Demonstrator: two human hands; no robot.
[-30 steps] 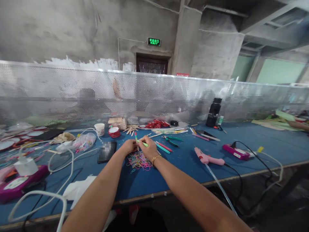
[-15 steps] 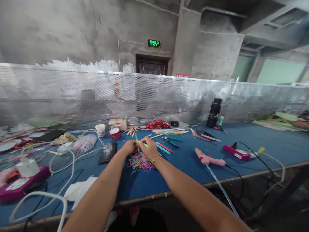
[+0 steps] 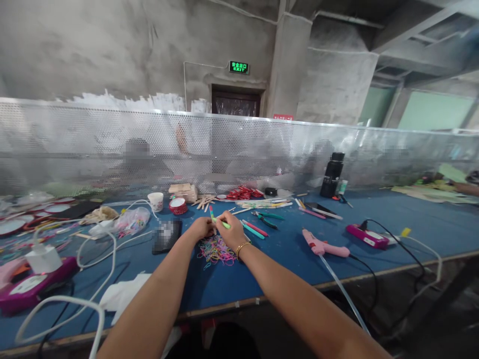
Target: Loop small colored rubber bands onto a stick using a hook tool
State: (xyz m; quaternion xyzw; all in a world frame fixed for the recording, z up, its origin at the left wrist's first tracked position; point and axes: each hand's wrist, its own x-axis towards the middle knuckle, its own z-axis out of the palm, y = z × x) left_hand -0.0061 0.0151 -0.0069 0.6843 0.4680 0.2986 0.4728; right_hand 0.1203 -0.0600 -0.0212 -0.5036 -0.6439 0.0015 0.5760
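My right hand (image 3: 231, 228) is closed around a lime-green marker pen (image 3: 225, 225) above the blue table. My left hand (image 3: 204, 228) is closed on a thin flat stick (image 3: 211, 213), held upright and coloured red and green at its top. The pen's tip is beside the stick; whether they touch I cannot make out. Under both hands lies a tangled heap of coloured rubber bands (image 3: 217, 253). A red pen (image 3: 255, 229) and a turquoise pen (image 3: 253, 231) lie just right of my right hand.
Pliers (image 3: 266, 218), a pink glue gun (image 3: 324, 247) and a purple power strip (image 3: 368, 236) lie to the right. Leftward are a black phone (image 3: 166, 237), a paper cup (image 3: 155, 202) and looping white cables (image 3: 112, 257). A black bottle (image 3: 331, 177) stands by the perforated screen (image 3: 239, 149).
My hands, the pen and the stick look almost unmoved. At the far right, a co-worker's hand has shifted and a pale green sheet there has been raised.
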